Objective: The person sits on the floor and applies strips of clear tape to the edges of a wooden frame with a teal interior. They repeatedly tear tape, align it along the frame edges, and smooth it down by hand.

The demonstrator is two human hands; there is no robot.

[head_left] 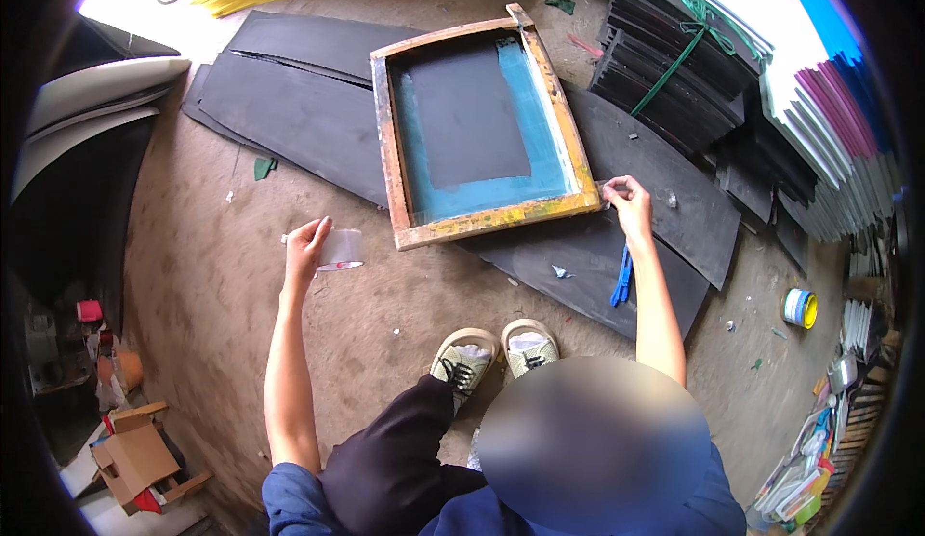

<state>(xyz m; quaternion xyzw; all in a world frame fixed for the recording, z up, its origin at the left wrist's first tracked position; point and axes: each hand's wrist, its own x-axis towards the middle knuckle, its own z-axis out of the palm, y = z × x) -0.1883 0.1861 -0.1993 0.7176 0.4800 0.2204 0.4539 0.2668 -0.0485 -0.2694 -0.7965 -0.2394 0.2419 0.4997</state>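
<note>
A screen-printing frame (496, 216) with paint-stained wooden sides lies tilted on black sheets. Its teal mesh (540, 160) has a large dark rectangle in the middle. Off the frame's near left corner, my left hand (306, 245) is closed on a roll of clear tape (341, 247), a wide see-through band with a pinkish edge at its end. My right hand (630, 210) is at the frame's near right corner, thumb and fingers pinched together on a small see-through strip (603, 191). Whether that strip is stuck to the wood I cannot tell.
Long black sheets (299, 117) spread across the concrete floor under the frame. Blue scissors-like handles (621, 281) lie beside my right forearm. Bundled black sheets (665, 54) tied with green cord are stacked far right. A yellow paint tin (800, 308) stands right; a cardboard box (137, 459) lies lower left.
</note>
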